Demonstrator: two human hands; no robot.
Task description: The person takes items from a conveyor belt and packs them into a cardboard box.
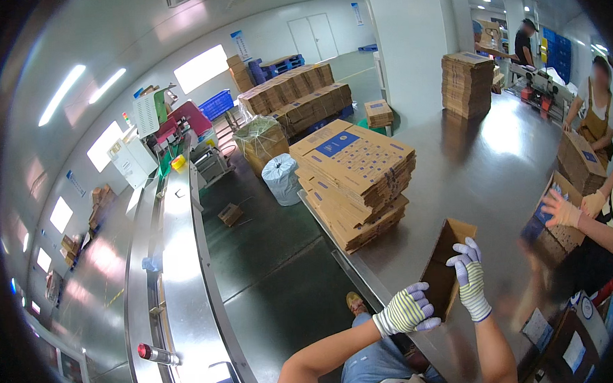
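Observation:
A brown cardboard box (438,270) stands opened out on the steel table in front of me, its dark inside showing. My left hand (405,311), in a striped glove with lilac fingertips, grips the box at its near left edge with fingers bent. My right hand (469,277), gloved the same way, has its fingers bent over the right wall of the box. The thumbs and the parts of the fingers behind the cardboard are partly hidden. Beyond the box, a tall stack of flattened cardboard boxes (360,163) with blue print lies at the table's left edge.
Another stack of flat boxes (466,85) stands farther along the steel table (449,161). At right, a co-worker's gloved hands (562,209) work at an open carton (558,239). A conveyor (186,265) runs along my left; a white bag (281,180) stands beyond the table edge.

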